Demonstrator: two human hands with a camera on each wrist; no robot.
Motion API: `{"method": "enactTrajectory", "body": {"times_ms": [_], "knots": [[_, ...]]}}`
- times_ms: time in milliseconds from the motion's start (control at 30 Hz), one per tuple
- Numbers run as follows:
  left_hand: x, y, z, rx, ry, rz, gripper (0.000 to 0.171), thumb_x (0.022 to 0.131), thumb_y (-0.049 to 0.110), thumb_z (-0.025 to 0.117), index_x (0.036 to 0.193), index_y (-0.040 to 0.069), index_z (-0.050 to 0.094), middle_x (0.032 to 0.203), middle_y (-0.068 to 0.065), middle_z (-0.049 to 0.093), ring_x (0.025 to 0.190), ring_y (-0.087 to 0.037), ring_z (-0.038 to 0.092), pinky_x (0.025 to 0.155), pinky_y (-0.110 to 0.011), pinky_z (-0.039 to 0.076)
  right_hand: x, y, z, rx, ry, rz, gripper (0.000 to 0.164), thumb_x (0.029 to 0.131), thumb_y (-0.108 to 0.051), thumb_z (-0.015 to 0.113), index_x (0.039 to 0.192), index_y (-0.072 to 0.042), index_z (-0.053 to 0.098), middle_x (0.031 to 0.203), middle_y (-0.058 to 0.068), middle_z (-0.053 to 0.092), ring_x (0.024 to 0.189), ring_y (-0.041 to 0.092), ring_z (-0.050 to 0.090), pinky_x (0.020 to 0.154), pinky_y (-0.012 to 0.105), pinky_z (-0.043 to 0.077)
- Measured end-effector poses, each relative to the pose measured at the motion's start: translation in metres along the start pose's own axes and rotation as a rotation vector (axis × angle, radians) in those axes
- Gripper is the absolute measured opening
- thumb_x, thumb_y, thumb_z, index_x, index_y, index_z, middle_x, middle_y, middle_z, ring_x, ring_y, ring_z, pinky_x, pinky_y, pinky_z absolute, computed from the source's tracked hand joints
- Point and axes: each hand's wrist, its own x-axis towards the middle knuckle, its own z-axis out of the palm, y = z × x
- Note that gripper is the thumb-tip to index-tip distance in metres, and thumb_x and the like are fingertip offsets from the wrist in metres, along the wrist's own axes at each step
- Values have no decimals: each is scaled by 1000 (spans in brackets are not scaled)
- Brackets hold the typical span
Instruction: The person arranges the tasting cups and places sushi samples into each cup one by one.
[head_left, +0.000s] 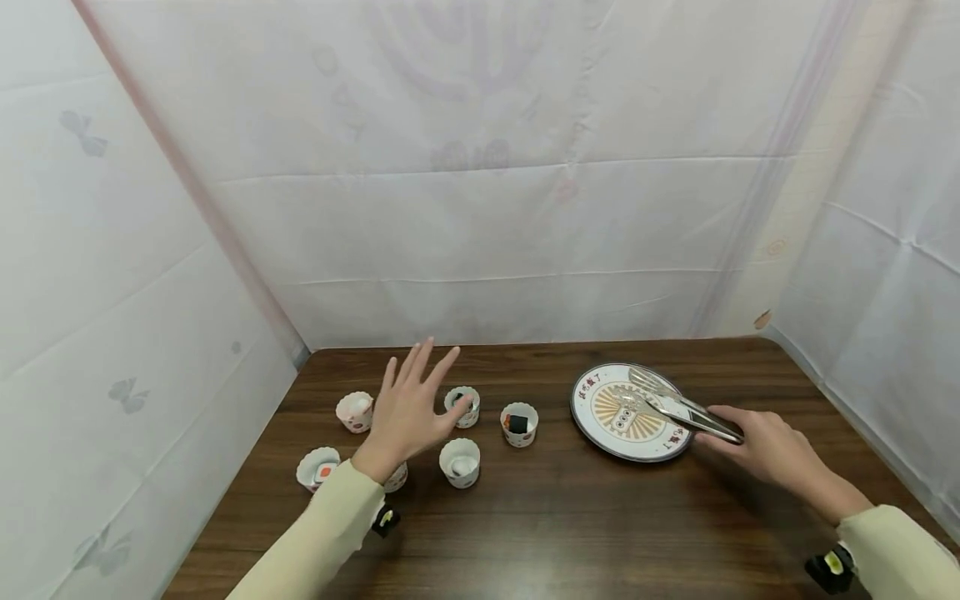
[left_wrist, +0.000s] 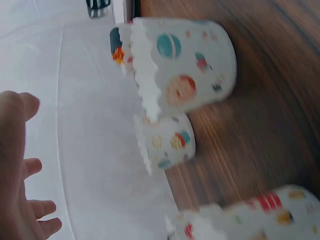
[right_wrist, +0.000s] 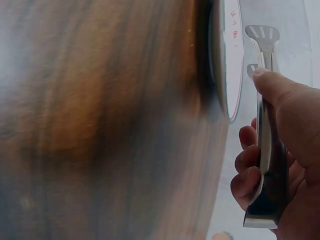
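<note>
My left hand, fingers spread, is above several printed paper cups on the left side of the table and grips nothing. One paper cup has a scalloped rim and a pale piece inside. Another cup holds a black-banded sushi piece with orange at its end. A white piece with an orange-red centre lies in the front left cup. My left wrist partly hides one cup. Around metal tongs, the fingers of my right hand are curled. The tongs' slotted heads are over the white plate.
The plate, with a dark rim and a sunburst print, rests on the dark wooden table right of the cups. White cloth hangs behind the table and along both sides.
</note>
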Motion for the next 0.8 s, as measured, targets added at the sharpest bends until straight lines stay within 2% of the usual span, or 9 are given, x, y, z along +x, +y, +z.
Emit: {"method": "enactTrajectory", "body": {"times_ms": [133, 267, 333, 500, 600, 700, 800], "knots": [[-10, -9, -6, 20, 8, -35, 69, 100, 53, 55, 162, 29, 35, 168, -14, 24, 155, -34, 22, 122, -62, 14, -9, 7, 5, 10, -16, 14, 65, 94, -54, 70, 135, -3, 64, 75, 0, 61, 63, 15, 48, 44, 34, 34], [-23, -18, -10, 39, 38, -61, 68, 99, 53, 54, 160, 28, 38, 168, -14, 26, 154, -35, 24, 121, -62, 13, -17, 10, 10, 19, -27, 24, 61, 94, -54, 70, 133, -8, 64, 70, -5, 51, 62, 14, 46, 46, 34, 34], [-29, -21, -12, 46, 44, -74, 68, 98, 53, 55, 160, 28, 39, 167, -14, 27, 154, -34, 24, 122, -62, 12, -20, 12, 12, 18, -33, 33, 61, 94, -56, 69, 133, -9, 64, 70, -5, 51, 63, 14, 46, 46, 34, 33], [-42, -28, -12, 57, 60, -85, 70, 98, 54, 56, 160, 27, 39, 166, -16, 30, 153, -35, 26, 120, -64, 15, -29, 18, 13, 24, -44, 67, 66, 94, -58, 69, 134, -6, 62, 75, -2, 56, 64, 16, 46, 47, 35, 33], [-49, -32, -12, 57, 73, -93, 70, 97, 53, 58, 160, 26, 39, 165, -18, 31, 153, -37, 27, 120, -64, 15, -34, 22, 13, 28, -36, 76, 68, 93, -58, 70, 134, -5, 62, 85, 6, 66, 68, 18, 53, 48, 37, 37], [-54, -35, -12, 60, 80, -101, 71, 97, 52, 58, 159, 25, 40, 164, -19, 33, 152, -38, 29, 119, -65, 17, -38, 25, 14, 15, -10, 67, 71, 90, -60, 71, 132, -4, 63, 102, 18, 71, 79, 29, 65, 50, 42, 44], [-58, -36, -13, 64, 78, -109, 70, 97, 52, 59, 159, 24, 41, 162, -20, 34, 150, -39, 31, 118, -65, 19, -42, 27, 16, -11, 9, 56, 74, 88, -62, 72, 130, -1, 64, 114, 25, 70, 92, 43, 69, 52, 50, 49]]}}
